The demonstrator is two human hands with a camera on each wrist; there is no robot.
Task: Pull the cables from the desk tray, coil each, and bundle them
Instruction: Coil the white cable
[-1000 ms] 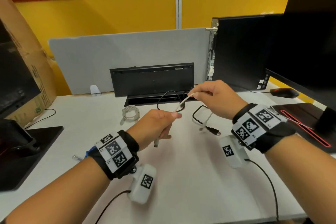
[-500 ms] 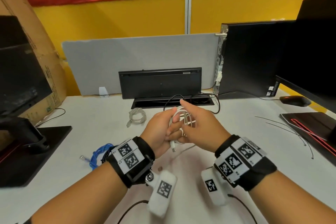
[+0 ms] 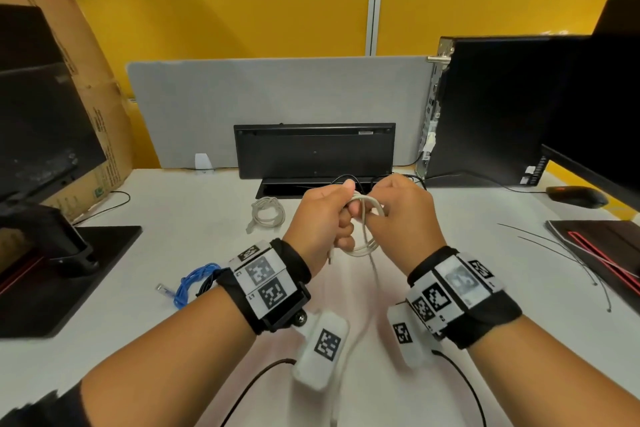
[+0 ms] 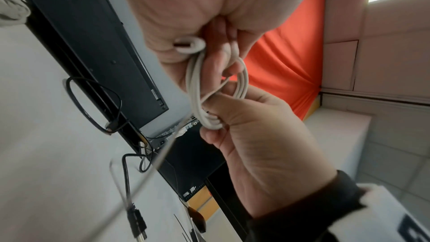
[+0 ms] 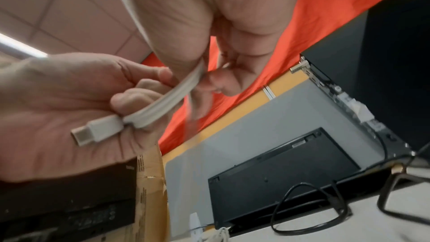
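**White cable mid-coil above the desk**

The white cable (image 3: 363, 229) is held in the air just in front of the desk tray (image 3: 311, 189), gathered into several loops. The loops are gripped by the left hand (image 3: 320, 224), fingers curled round the bundle, and the connector (image 5: 97, 129) is seen lying against that palm in the right wrist view. The loops are pinched from the other side by the right hand (image 3: 403, 218), whose grip is closed on the strands; a loose tail is seen trailing down from the coil toward the desk (image 3: 173, 288).

For the step to be done well, the loops should be kept even and pinned flat under the left thumb while the tail is fed round by the right hand without twist. The last stretch is probably best wrapped across the coil so that it is locked.

Left of the tray, a coiled grey cable (image 3: 266, 213) is laid on the desk; nearer the person than that, a blue cable (image 3: 194, 282) is also laid down. Black cables (image 3: 346, 180) are left at the tray, so more coiling is judged to remain. A keyboard (image 3: 313, 149) is stood on edge behind the tray.
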